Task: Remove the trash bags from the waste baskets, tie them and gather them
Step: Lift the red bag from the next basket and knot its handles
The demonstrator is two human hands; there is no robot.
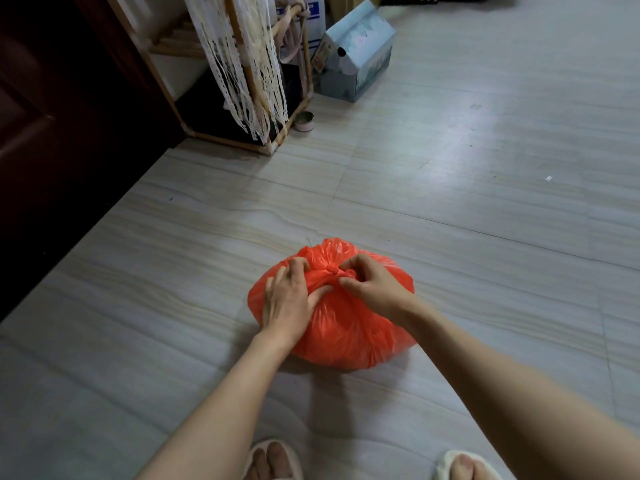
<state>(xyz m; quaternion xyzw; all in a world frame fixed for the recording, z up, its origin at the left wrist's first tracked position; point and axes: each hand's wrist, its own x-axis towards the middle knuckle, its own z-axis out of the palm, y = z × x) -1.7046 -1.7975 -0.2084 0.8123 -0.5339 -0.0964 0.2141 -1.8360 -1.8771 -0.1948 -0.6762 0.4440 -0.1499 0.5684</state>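
A full orange-red trash bag [343,336] sits on the tiled floor in front of my feet. Its top is gathered into a small knot [331,270]. My left hand [289,299] lies on the bag's left shoulder, its fingers curled round a bunched strip of plastic just left of the knot. My right hand [370,285] pinches the plastic end at the knot's right side, fingers curled. No waste basket is in view.
A bamboo rack [273,98] hung with white lace strips stands at the back left beside a dark wooden door [52,133]. A pale blue house-shaped carton [356,53] and a small round tin [304,121] sit on the floor behind. My slippered feet [273,460] are at the bottom edge.
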